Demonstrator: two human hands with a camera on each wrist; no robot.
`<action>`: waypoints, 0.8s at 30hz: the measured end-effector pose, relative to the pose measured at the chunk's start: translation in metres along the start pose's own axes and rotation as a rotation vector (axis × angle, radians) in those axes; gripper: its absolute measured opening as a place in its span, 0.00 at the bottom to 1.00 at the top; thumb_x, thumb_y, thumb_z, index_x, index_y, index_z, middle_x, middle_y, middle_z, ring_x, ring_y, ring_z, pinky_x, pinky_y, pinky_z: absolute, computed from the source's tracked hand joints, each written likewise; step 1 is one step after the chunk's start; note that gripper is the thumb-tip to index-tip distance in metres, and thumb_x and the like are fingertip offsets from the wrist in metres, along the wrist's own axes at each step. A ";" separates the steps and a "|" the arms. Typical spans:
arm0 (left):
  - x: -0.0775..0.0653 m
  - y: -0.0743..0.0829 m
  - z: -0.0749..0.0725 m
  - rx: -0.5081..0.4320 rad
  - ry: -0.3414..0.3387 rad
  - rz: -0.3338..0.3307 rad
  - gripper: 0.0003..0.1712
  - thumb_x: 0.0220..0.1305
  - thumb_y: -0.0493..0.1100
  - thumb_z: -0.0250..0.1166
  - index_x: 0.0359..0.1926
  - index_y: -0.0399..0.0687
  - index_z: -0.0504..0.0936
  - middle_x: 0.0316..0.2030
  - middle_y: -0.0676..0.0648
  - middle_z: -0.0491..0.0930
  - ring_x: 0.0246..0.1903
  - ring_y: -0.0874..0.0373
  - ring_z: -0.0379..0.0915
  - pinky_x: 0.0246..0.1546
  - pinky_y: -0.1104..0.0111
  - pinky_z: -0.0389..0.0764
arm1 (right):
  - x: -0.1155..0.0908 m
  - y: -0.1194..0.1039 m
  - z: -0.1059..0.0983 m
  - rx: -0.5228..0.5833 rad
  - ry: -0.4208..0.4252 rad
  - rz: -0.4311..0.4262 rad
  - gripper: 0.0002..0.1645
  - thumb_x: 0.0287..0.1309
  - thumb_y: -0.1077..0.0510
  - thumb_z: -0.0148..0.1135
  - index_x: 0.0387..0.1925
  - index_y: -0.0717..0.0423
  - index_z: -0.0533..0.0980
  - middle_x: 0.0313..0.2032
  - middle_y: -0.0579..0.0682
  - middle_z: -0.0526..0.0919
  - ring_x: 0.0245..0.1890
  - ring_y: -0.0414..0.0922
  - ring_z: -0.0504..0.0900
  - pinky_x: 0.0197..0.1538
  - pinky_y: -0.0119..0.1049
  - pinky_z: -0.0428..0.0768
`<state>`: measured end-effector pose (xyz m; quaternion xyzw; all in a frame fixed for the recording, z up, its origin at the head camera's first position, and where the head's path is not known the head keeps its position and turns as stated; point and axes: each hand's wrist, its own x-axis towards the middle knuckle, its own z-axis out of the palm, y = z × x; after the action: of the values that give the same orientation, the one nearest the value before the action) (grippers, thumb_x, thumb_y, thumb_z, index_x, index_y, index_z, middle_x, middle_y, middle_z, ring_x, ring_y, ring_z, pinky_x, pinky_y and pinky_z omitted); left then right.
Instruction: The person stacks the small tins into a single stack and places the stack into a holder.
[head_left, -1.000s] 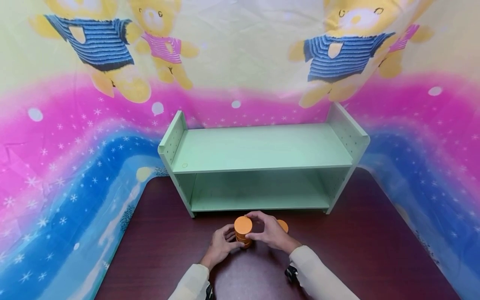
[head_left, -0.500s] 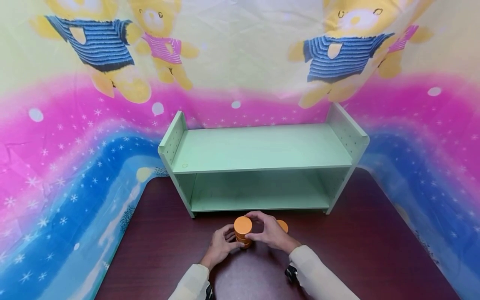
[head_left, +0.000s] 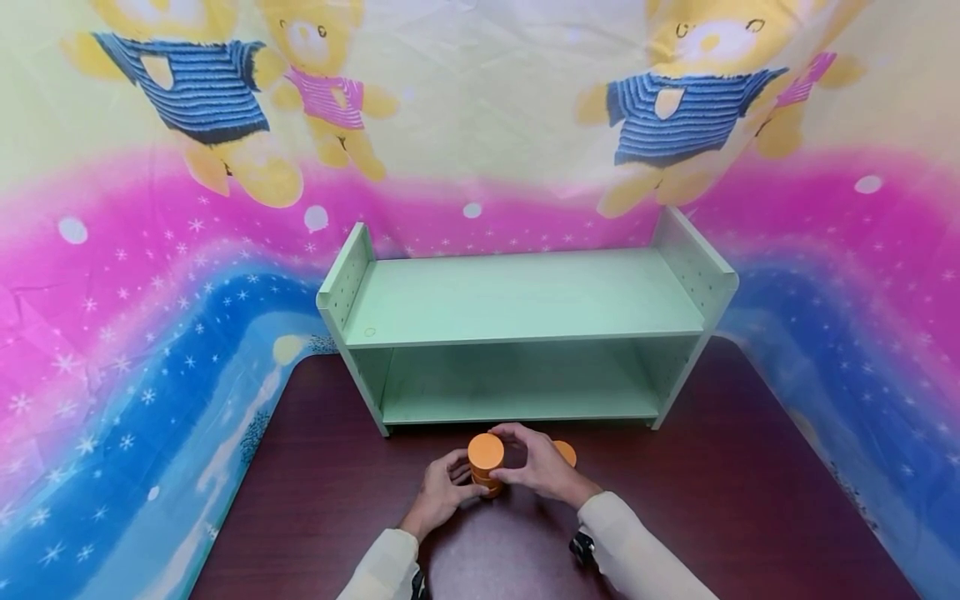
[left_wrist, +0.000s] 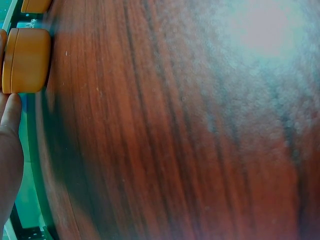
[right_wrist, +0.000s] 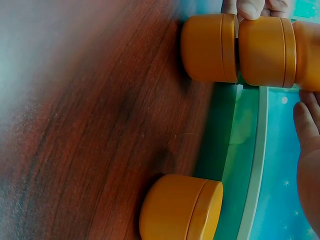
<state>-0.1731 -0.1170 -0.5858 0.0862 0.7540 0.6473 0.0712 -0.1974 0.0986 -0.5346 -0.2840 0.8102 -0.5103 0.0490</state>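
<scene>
Three round orange lidded jars stand stacked on the table in the head view. The top jar (head_left: 486, 451) is between the thumb and fingers of my right hand (head_left: 546, 464). My left hand (head_left: 441, 492) curls round the stack lower down, from the left. In the right wrist view, the bottom jar (right_wrist: 207, 48) touches the wood, and left-hand fingertips (right_wrist: 250, 9) press the middle jar (right_wrist: 266, 52). A thin dark gap shows between those two. The left wrist view catches one jar (left_wrist: 30, 60) beside a finger. Another orange jar (head_left: 566, 452) stands apart, partly behind my right hand.
A pale green two-tier shelf (head_left: 525, 337) stands on the dark red-brown table (head_left: 315, 500), just beyond the hands. Behind it hangs a cloth (head_left: 480, 125) printed with bears.
</scene>
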 end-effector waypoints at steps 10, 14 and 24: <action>0.000 -0.001 0.000 -0.003 0.000 0.005 0.33 0.51 0.31 0.77 0.59 0.35 0.77 0.58 0.34 0.77 0.59 0.38 0.74 0.55 0.61 0.82 | -0.003 0.001 -0.002 0.017 0.008 -0.014 0.36 0.51 0.58 0.79 0.60 0.58 0.73 0.56 0.52 0.80 0.57 0.51 0.80 0.60 0.48 0.80; 0.000 -0.002 0.000 0.003 0.001 0.005 0.33 0.51 0.31 0.77 0.59 0.36 0.77 0.58 0.35 0.77 0.59 0.38 0.74 0.56 0.60 0.81 | -0.004 0.003 -0.004 0.013 0.012 -0.021 0.36 0.50 0.58 0.79 0.60 0.59 0.73 0.56 0.52 0.80 0.57 0.50 0.80 0.60 0.48 0.80; 0.000 -0.003 0.001 0.004 0.005 0.019 0.33 0.50 0.31 0.77 0.59 0.35 0.77 0.58 0.35 0.77 0.58 0.38 0.74 0.55 0.61 0.82 | -0.009 0.007 -0.006 0.014 0.027 -0.022 0.35 0.49 0.58 0.79 0.59 0.58 0.74 0.56 0.52 0.81 0.57 0.51 0.80 0.60 0.48 0.80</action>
<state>-0.1728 -0.1167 -0.5886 0.0917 0.7547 0.6466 0.0628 -0.1953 0.1105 -0.5395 -0.2854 0.8040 -0.5205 0.0345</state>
